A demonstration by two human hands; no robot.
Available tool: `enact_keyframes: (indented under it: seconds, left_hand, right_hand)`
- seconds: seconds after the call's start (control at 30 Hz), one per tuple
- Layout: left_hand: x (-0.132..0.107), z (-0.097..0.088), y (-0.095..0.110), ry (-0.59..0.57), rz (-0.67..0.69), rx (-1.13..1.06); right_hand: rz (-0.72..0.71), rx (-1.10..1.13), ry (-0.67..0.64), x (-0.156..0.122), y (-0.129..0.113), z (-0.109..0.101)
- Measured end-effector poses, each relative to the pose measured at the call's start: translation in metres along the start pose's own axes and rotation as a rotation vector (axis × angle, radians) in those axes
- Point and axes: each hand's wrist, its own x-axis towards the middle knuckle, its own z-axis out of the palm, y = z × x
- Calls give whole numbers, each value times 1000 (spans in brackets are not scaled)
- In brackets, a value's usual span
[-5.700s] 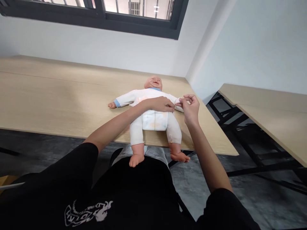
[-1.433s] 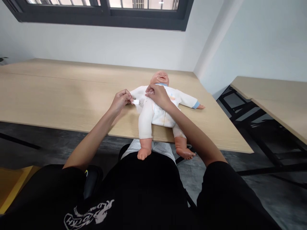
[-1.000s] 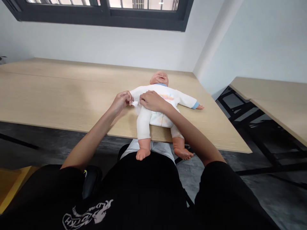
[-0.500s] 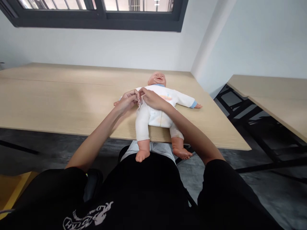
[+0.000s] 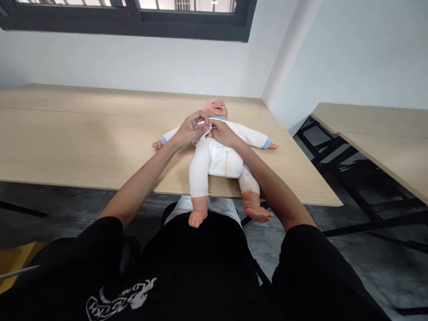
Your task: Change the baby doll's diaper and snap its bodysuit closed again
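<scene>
A baby doll [image 5: 216, 108] lies on its back on the table, feet hanging past the near edge. It wears a white long-sleeved top [image 5: 249, 133] with blue cuffs and a white diaper [image 5: 224, 161]. Over its belly, my left hand [image 5: 194, 127] pinches a thin white strip [image 5: 207, 132] by the diaper's upper left side. Close against it, my right hand [image 5: 224, 133] has its fingers closed on the same strip. Whether the strip belongs to the top or the diaper, I cannot tell. My hands hide much of the doll's chest.
The light wooden table [image 5: 83, 138] runs along a wall below a dark-framed window [image 5: 187, 24]. Across a gap at the right stands another table [image 5: 384, 129] with black legs. A yellow object [image 5: 20, 258] is at the lower left.
Both hands have moved right and slightly up over the doll's belly, the white strip now showing between the fingers. More of the doll's left-side sleeve shows. The view has shifted slightly.
</scene>
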Motion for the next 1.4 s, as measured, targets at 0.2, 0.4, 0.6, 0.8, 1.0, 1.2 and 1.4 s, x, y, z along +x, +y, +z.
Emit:
enact_keyframes:
  seconds: [0.2,0.4,0.6,0.8,1.0,1.2,1.4]
  left_hand:
    - [-1,2,-12,-55,33,-22]
    - [-4,2,-17,-78,10,41]
    - [-6,4,-19,-125,13,148]
    - [-7,5,-23,-210,0,223]
    - [-4,2,-34,-186,105,335]
    - [-4,-2,-39,-68,197,521]
    - [-12,2,-14,-232,249,942]
  right_hand:
    - [-56,-3,-17,1,5,4]
    - [5,168,55,-2,6,5]
    - [149,282,249,5,10,7]
    - [205,363,277,10,17,12]
    - [171,389,294,9,20,12]
    - [193,367,350,9,17,13]
    - [182,363,345,8,12,12]
